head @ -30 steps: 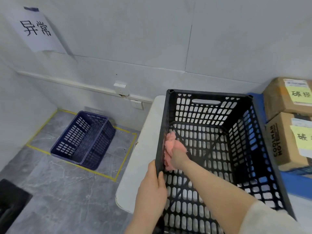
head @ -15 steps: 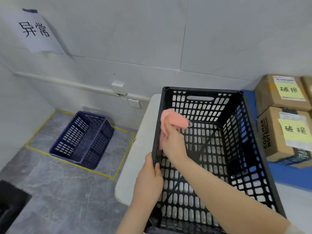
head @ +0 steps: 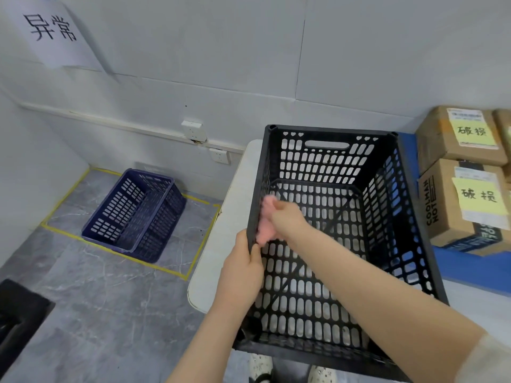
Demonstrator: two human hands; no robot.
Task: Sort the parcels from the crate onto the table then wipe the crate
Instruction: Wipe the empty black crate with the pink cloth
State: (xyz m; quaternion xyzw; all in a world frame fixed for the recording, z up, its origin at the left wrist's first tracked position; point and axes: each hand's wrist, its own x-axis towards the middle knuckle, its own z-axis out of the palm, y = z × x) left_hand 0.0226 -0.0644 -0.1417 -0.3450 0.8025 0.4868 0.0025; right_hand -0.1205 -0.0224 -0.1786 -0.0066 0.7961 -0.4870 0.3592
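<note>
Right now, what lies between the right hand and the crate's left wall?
A pink cloth, held by the right hand against the crate; head view.

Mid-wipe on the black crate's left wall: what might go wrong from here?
1. The black crate sits by the left edge of the white table, and its near end seems to overhang. Hard wiping may slide it off if the left hand releases the rim.
2. The pink cloth in the right hand could snag in the wall's slots.
3. A shove rightward might bump the cardboard boxes.
</note>
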